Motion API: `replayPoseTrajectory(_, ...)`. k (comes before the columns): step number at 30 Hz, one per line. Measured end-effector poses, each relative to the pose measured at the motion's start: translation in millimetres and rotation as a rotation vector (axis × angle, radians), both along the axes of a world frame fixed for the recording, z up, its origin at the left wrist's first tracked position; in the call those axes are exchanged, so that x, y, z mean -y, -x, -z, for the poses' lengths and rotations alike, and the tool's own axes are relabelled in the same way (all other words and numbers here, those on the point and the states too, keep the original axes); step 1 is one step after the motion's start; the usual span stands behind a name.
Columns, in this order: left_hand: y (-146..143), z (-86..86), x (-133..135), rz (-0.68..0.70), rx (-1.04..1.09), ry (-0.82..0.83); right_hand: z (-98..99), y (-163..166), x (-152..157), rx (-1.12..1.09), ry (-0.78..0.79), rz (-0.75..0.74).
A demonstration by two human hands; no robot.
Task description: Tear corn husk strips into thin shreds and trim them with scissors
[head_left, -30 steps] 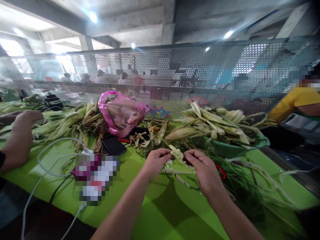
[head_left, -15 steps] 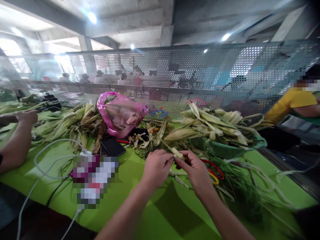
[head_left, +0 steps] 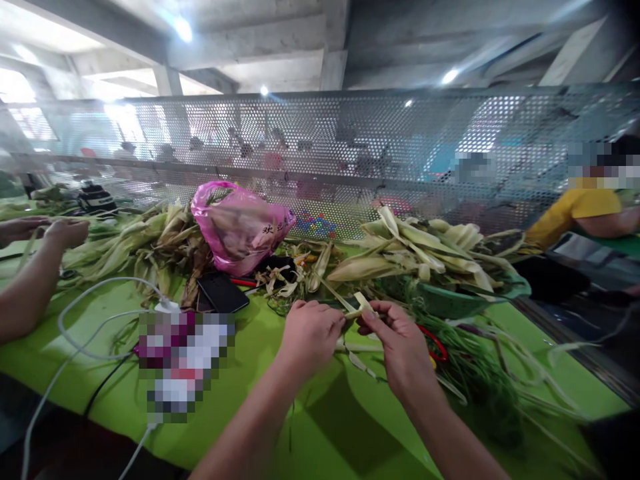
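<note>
Between the fingers (head_left: 376, 324), a pale folded husk strip (head_left: 361, 302).

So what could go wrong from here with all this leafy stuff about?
The narrow pale strip, pinched between the left hand and right hand, could slip or tear if pulled hard. The husks heaped above the rim of the green basin might slide off if knocked. And white cables hang over the near edge of the table, where something might snag them.
</note>
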State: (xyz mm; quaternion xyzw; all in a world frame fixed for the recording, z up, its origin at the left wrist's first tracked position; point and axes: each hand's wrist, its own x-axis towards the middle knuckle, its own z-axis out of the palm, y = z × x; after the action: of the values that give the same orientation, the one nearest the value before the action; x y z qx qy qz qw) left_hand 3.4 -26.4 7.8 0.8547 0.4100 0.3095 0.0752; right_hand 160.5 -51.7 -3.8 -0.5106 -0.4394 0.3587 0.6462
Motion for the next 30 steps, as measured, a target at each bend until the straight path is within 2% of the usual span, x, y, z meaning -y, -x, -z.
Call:
replayPoseTrajectory(5, 5.4, -0.6, -5.0, 0.026, 0.020, 0.069, -2.3, -2.2, 0.1, 0.035, -0.013, 0.016)
replayPoseTrajectory(8, 8.9, -0.6, -8.5, 0.083, 0.080, 0.120, -7.7, -4.5, 3.6, 0.179, -0.021, 0.010)
replayPoseTrajectory(13, 7.6, -4.9, -8.4, 0.281, 0.258, 0.231, -17.8, -5.5, 9.7, 0.590, -0.053, -0.065)
replayPoseTrajectory(17, -0.4, -2.4, -6.3, 0.472, 0.413, 0.452, -19.0, -4.7, 12.2, 0.730, -0.077, -0.095)
replayPoseTrajectory(23, -6.9, 9.3, -6.9, 0.490, 0.632, 0.728, -21.1, -13.0, 12.8, 0.767, -0.080, -0.145)
replayPoseTrajectory(27, -5.0, 5.6, -6.7, 0.402, 0.683, 0.748, -27.5, -18.4, 10.1, 0.541, -0.001, -0.202)
replayPoseTrajectory(30, -2.9, 1.9, -5.7, 0.412, 0.691, 0.759, -28.8, -19.9, 7.7, 0.460, 0.059, -0.200)
